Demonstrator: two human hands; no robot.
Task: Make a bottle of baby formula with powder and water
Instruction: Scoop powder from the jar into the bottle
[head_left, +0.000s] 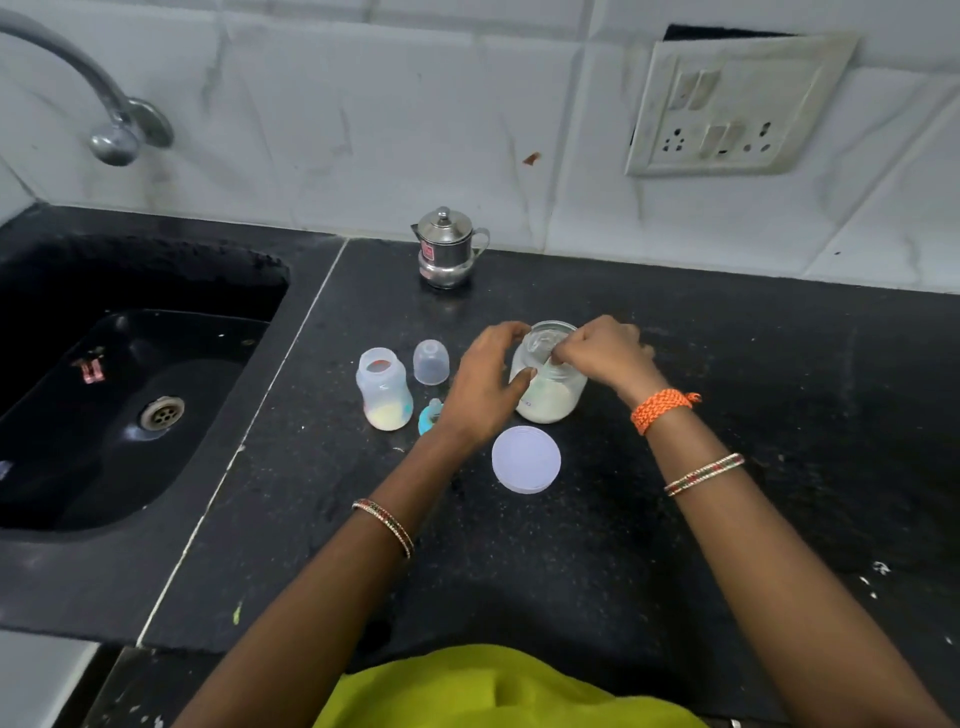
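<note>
A clear powder jar (551, 396) stands open on the black counter, partly filled with pale powder. My left hand (485, 382) grips its left side. My right hand (602, 353) reaches into the jar's mouth, fingers pinched on something I cannot make out clearly, perhaps a scoop. The open baby bottle (383, 388) stands to the left with pale powder at its bottom. Its clear cap (431, 362) stands beside it, and the blue-ringed teat (431, 415) lies just below, partly hidden by my left hand. The jar's white lid (526, 459) lies flat in front of the jar.
A small steel lidded pot (448, 249) stands at the back by the tiled wall. A black sink (130, 395) with a tap (111, 135) above fills the left. A socket plate (727, 104) hangs on the wall at the right.
</note>
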